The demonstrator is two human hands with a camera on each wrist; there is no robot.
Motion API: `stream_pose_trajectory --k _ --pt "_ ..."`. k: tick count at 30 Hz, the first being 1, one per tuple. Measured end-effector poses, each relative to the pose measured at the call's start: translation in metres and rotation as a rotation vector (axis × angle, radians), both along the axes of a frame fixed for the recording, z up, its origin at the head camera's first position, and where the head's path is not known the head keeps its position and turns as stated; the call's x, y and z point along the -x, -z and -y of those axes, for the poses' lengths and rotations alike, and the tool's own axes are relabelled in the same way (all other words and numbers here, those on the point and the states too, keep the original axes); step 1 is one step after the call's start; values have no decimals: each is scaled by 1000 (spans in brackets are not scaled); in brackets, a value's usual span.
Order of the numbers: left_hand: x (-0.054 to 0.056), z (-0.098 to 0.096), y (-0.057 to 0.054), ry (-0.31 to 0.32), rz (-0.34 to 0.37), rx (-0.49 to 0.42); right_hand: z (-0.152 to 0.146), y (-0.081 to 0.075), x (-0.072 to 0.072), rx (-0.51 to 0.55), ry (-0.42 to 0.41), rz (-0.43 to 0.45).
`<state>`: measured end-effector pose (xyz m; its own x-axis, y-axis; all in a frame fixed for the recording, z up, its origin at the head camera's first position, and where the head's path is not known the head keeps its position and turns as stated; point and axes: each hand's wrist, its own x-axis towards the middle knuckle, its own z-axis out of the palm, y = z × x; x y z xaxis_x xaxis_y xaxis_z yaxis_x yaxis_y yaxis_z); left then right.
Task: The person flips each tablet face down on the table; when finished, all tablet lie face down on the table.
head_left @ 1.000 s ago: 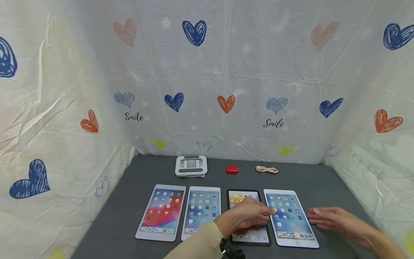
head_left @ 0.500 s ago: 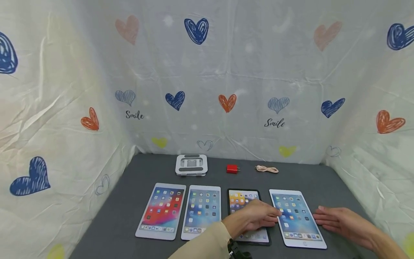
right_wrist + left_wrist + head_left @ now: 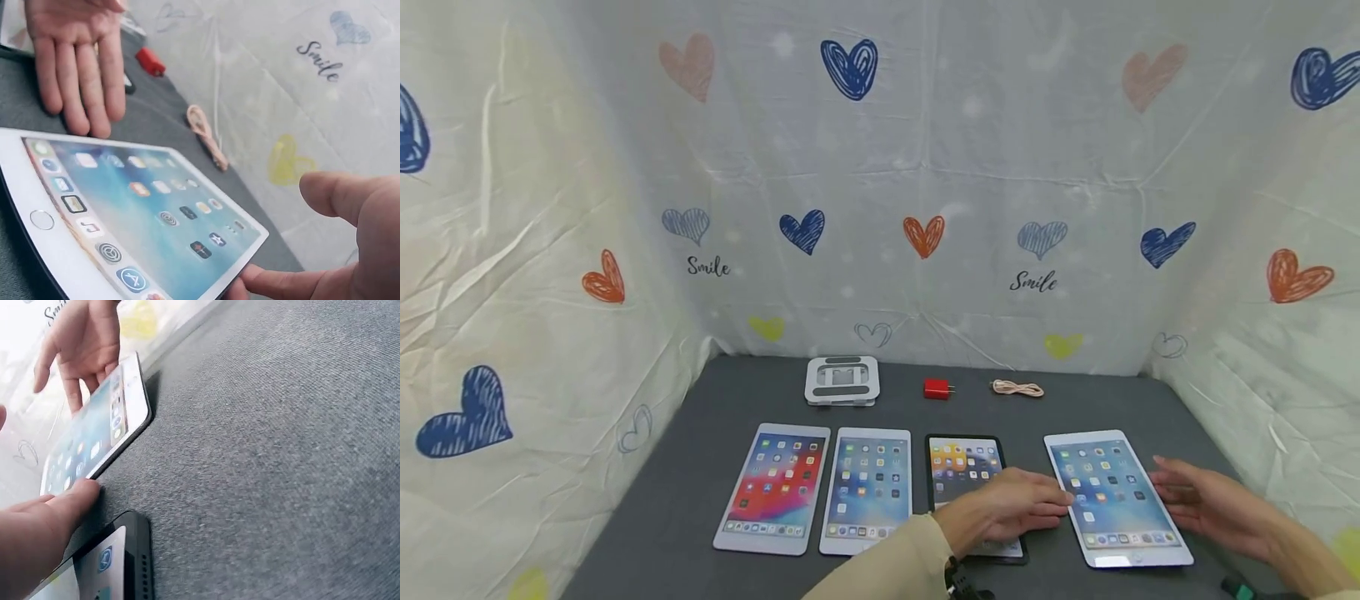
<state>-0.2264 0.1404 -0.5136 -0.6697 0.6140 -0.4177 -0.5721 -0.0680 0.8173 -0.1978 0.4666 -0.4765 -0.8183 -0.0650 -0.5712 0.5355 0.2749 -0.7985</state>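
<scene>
A white tablet (image 3: 1116,492) with a lit screen of app icons is at the right end of a row of tablets. My left hand (image 3: 1018,504) reaches over the black-framed tablet (image 3: 966,467), its straight fingertips at the white tablet's left edge. At the opposite edge is my right hand (image 3: 1210,504). In the right wrist view, the fingers (image 3: 281,281) of that hand go under the tablet's edge, their tips hidden, while the thumb stands away from the screen. The left wrist view shows the tablet (image 3: 94,437) tilted, its right side higher than its left.
Two more white tablets, one with a red screen (image 3: 778,487) and one with a blue screen (image 3: 871,483), lie to the left. Behind the row are a folded white stand (image 3: 842,396), a red charger plug (image 3: 937,389) and a coiled cable (image 3: 1018,388). A heart-print curtain (image 3: 865,183) surrounds the grey table.
The white tablet has shifted right, away from the black-framed one, and its right side has come up. Both hands have moved right along with it.
</scene>
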Motion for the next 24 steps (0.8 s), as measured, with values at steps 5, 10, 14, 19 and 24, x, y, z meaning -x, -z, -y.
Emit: stream_pose_trajectory --k 5,10,14,19,24 --pt "7 3 -13 18 12 3 7 -26 3 -39 -48 -28" --pt "17 11 -46 23 -3 -96 22 -51 5 -85 -115 -61" --pt "24 14 -73 36 -39 -179 40 -64 5 -110 -146 -85" --pt "28 17 -92 66 -43 -228 60 -75 3 -107 -186 -125" --pt "29 20 -95 71 -41 -239 78 -82 -1 -59 -236 -170"
